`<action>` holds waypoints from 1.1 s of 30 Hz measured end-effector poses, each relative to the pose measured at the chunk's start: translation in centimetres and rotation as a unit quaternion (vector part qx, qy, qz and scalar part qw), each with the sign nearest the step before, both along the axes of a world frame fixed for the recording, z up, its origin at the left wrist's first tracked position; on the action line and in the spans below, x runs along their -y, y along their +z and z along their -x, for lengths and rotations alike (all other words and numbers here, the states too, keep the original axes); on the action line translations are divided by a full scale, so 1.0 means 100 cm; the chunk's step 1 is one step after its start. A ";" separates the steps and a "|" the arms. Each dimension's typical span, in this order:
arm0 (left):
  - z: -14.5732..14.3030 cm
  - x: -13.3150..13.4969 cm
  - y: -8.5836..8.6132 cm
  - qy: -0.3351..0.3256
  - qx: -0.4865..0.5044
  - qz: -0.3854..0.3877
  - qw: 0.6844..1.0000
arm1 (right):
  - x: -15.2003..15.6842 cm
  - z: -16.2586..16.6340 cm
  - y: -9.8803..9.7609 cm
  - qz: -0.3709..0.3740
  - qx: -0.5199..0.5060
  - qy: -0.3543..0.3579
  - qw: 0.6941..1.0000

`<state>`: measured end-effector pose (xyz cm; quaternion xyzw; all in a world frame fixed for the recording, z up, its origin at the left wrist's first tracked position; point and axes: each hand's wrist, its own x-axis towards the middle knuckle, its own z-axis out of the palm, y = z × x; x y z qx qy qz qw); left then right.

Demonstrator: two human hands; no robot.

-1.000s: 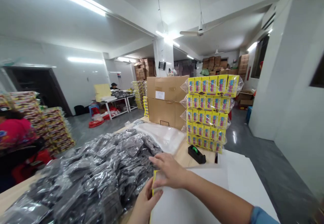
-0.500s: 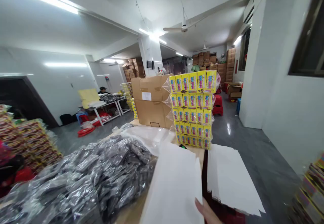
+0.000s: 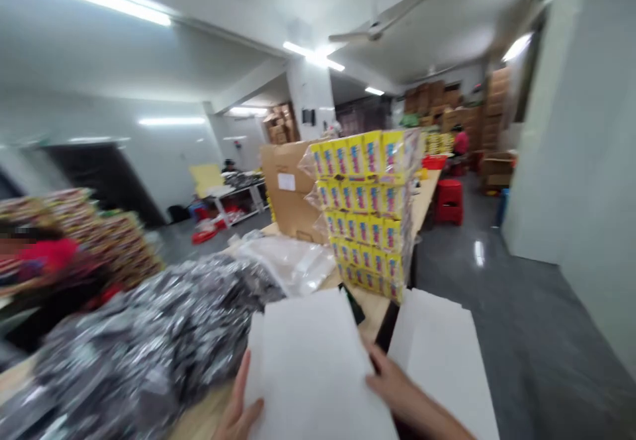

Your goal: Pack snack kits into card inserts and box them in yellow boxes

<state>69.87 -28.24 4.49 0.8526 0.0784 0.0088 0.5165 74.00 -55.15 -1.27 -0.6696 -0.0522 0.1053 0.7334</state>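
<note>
In front of me a stack of white sheets [image 3: 313, 360] lies at the table's edge, its layers slightly out of line. My left hand [image 3: 239, 403] grips the near left edge, thumb on top. On the opposite edge my right hand [image 3: 385, 377] is closed, fingers at the side of the sheets. A second pile of white sheets [image 3: 447, 360] sits lower, to the right of my right forearm. Just beyond the sheets in my hands lies a dark phone-like object [image 3: 352, 303]. To the left spreads a heap of grey items in clear plastic bags [image 3: 163, 340].
Behind the sheets stand shrink-wrapped yellow boxes [image 3: 362, 215] in a tall stack and a large brown carton [image 3: 288, 188]. A clear plastic sheet [image 3: 288, 261] lies before the carton. A person in pink [image 3: 54, 258] sits at the left. Red stools [image 3: 450, 201] stand farther back right.
My left hand has come into view and gripped the sheets' left edge. My right hand has moved up along the right edge. The view has turned left, and a person shows there more fully.
</note>
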 end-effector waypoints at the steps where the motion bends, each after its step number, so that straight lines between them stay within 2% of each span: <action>1: 0.005 0.009 0.004 0.012 -0.003 0.011 1.000 | 0.005 -0.010 0.011 -0.011 -0.007 0.013 1.000; 3: 0.006 0.025 0.009 0.026 -0.005 0.040 0.999 | 0.011 -0.034 0.028 -0.033 -0.041 0.052 0.997; 5: 0.004 0.033 0.010 0.042 -0.007 0.066 0.997 | 0.009 -0.055 0.035 -0.032 -0.065 0.073 0.995; 7: 0.005 0.033 0.009 0.038 -0.019 0.075 0.996 | 0.003 -0.070 0.034 -0.021 -0.062 0.084 0.994; 10: 0.011 0.025 0.007 -0.004 -0.029 0.074 0.997 | -0.012 -0.086 0.028 -0.026 -0.060 0.105 0.992; 13: 0.008 0.020 0.010 -0.016 -0.060 0.099 0.993 | -0.035 -0.100 0.025 0.016 -0.069 0.112 0.991; 16: -0.007 0.015 0.016 0.032 -0.082 0.160 0.983 | -0.056 -0.108 0.028 0.072 -0.039 0.108 0.991; 19: -0.022 0.008 0.018 0.107 -0.029 0.222 0.969 | -0.067 -0.109 0.034 0.034 -0.062 0.129 0.989; 21: -0.026 0.005 0.017 0.121 -0.008 0.238 0.964 | -0.066 -0.110 0.038 -0.004 -0.085 0.146 0.986; 26: -0.026 0.007 0.007 0.080 0.004 0.225 0.971 | -0.056 -0.111 0.044 -0.017 -0.111 0.174 0.978; 31: -0.032 0.000 0.002 0.131 0.057 0.139 0.980 | -0.053 -0.101 0.054 -0.020 -0.135 0.192 0.972; 33: -0.031 -0.003 -0.009 0.142 0.035 0.137 0.980 | -0.055 -0.095 0.046 -0.012 -0.151 0.184 0.971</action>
